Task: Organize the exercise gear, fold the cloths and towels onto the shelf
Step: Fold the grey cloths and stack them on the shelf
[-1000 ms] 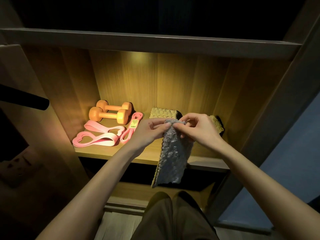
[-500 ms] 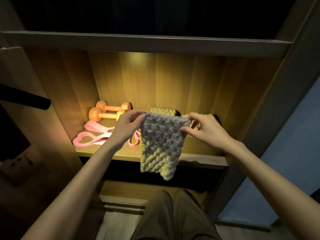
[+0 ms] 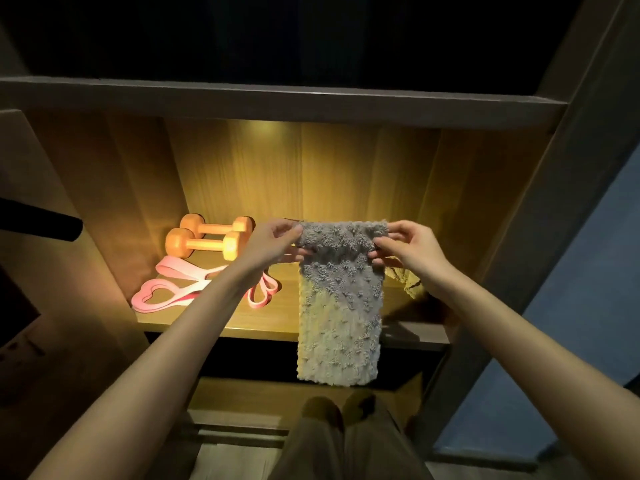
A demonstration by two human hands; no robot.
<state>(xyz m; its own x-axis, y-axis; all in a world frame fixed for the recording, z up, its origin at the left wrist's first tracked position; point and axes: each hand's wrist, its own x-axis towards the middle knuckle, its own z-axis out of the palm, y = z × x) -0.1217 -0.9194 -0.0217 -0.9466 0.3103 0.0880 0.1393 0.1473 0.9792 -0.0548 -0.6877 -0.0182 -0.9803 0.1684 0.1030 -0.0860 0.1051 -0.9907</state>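
Both hands pinch a nubby grey towel, hanging rectangular.

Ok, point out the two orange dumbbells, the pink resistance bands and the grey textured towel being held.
Orange dumbbells (image 3: 203,243): head view, front dumbbell's handle.
Pink resistance bands (image 3: 162,294): head view, the flat band's heart-shaped loop.
Grey textured towel (image 3: 341,306): head view, middle of the hanging cloth.

Both bare forearms reach forward and up, converging slightly. The left hand is raised at about the same height as the right hand, the two held apart. Each has thumb and fingers closed in a pinch grip on a top corner of the cloth, wrists bent slightly back.
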